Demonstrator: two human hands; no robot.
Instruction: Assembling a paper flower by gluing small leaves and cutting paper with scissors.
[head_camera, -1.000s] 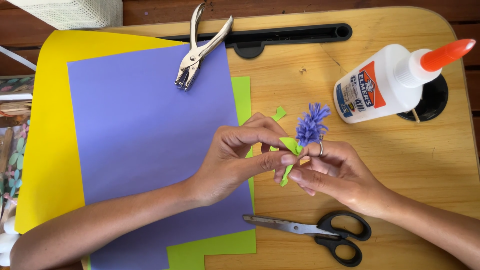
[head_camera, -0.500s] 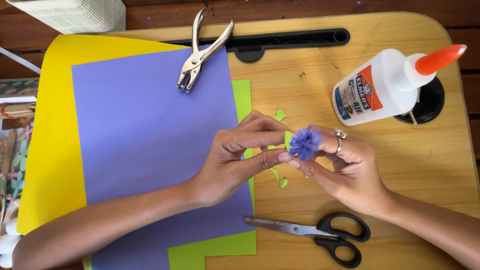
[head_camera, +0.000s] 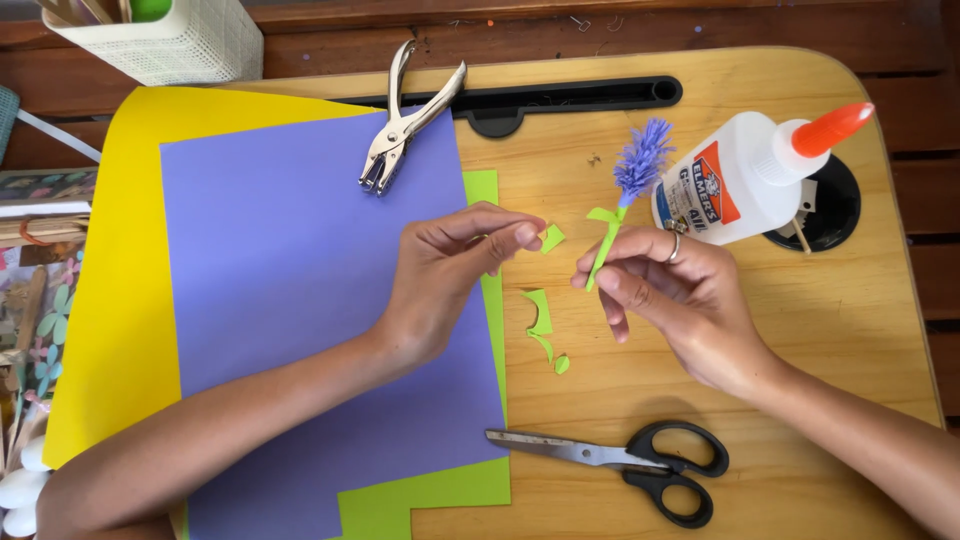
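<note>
A wooden lap desk (head_camera: 800, 330) is carrying three paper sheets, one yellow sheet (head_camera: 100, 300), one purple sheet (head_camera: 270, 300) on top, and one green sheet (head_camera: 440, 500) showing only as a strip and corner beneath the purple. One glue bottle (head_camera: 740, 180) is lying near the right edge, its lower side hidden behind the flower. One pair of scissors (head_camera: 640, 465) is lying closed at the bottom; one hole punch (head_camera: 400, 130) is resting on the purple sheet's top edge. The right hand (head_camera: 680, 295) is pinching the green stem of one paper flower (head_camera: 625, 195), holding it upright. The left hand (head_camera: 450, 270) is pinching one small green paper piece (head_camera: 551, 238) between fingertips. Three green scraps (head_camera: 540, 320) are lying between the hands.
</note>
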